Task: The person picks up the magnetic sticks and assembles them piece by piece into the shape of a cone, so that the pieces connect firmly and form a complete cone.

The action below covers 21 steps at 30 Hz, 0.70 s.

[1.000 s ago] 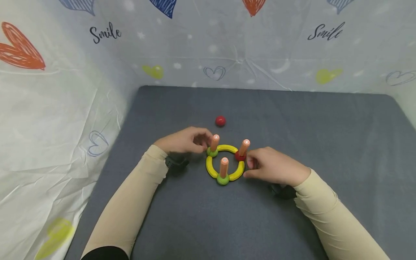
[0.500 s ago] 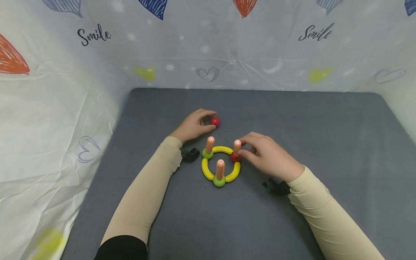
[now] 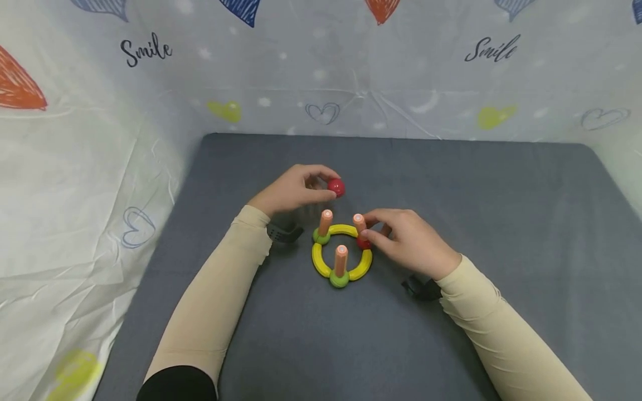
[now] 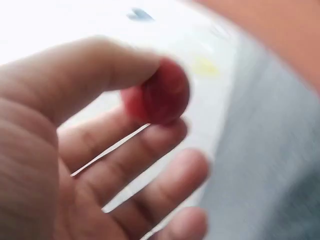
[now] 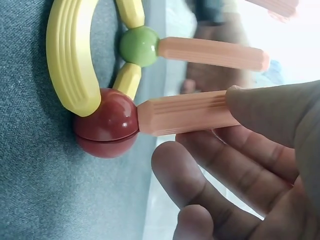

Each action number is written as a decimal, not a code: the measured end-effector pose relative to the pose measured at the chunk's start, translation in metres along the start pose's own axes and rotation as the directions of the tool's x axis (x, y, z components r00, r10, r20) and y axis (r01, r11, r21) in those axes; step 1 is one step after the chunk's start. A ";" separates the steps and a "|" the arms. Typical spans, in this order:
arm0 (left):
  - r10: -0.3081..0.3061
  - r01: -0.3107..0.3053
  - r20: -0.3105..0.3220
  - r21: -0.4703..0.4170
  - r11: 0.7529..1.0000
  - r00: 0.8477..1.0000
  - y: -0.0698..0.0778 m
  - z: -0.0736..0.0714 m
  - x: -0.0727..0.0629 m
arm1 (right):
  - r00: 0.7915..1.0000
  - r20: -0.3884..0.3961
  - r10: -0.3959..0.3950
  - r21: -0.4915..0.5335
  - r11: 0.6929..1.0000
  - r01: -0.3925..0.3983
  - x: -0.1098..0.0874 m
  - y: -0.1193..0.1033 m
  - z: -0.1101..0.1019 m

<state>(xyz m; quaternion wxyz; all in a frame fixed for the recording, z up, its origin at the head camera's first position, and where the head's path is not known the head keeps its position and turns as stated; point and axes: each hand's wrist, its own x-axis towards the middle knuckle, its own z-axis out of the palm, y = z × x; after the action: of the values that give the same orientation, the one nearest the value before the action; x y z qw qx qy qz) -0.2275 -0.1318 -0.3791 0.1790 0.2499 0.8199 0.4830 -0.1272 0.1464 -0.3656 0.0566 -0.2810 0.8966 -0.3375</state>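
Note:
My left hand [image 3: 293, 189] pinches a loose red ball [image 3: 336, 187] between thumb and fingers, beyond the ring. In the left wrist view, that red ball [image 4: 167, 92] sits at the thumb tip. My right hand [image 3: 411, 242] pinches the upper part of an orange stick [image 5: 187, 114]. This stick rises from a red ball [image 5: 107, 120] in a ring of curved yellow pieces [image 3: 319, 260]. Two green balls [image 3: 339, 279] [image 3: 321, 236] join the ring too, each bearing an orange stick [image 3: 341, 259] that points up.
The ring lies on a grey cloth-covered table [image 3: 426, 345]. A white printed sheet [image 3: 401, 72] hangs behind the table and along its left side. Dark wrist straps [image 3: 285, 233] [image 3: 422, 288] sit under both wrists.
My left hand has left the ring's left green ball, reached away to the loose red ball and pinched it. My right hand has moved up onto the right stick, which now leans slightly left.

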 end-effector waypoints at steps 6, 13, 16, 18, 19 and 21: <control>0.150 -0.140 0.140 -0.078 0.987 0.979 0.041 0.002 -0.014 | 1.000 -0.006 -0.006 -0.006 1.000 0.006 0.001 0.000 0.000; 0.188 -0.179 0.242 -0.058 0.982 0.952 0.059 0.013 -0.019 | 1.000 -0.002 0.001 -0.024 1.000 -0.001 0.002 0.000 0.000; 0.173 -0.168 0.255 -0.039 0.985 0.951 0.061 0.013 -0.021 | 1.000 -0.008 0.003 -0.022 1.000 -0.003 0.002 0.000 0.000; 0.144 -0.149 0.259 -0.001 0.989 0.955 0.061 0.009 -0.023 | 1.000 -0.011 0.002 -0.019 1.000 -0.002 0.002 0.000 0.001; 0.123 -0.134 0.261 0.025 0.991 0.957 0.061 0.007 -0.025 | 1.000 -0.012 0.000 -0.018 1.000 0.000 0.002 0.000 0.001; 0.063 -0.090 0.257 0.092 0.992 0.964 0.061 0.002 -0.029 | 1.000 -0.016 -0.004 -0.015 1.000 0.004 0.001 0.000 0.001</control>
<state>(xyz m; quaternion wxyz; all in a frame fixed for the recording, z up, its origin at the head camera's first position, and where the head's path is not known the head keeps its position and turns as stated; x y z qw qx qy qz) -0.1889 -0.1224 -0.3250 0.2506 0.3501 0.8037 0.4108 -0.1280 0.1453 -0.3664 0.0467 -0.2804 0.8990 -0.3332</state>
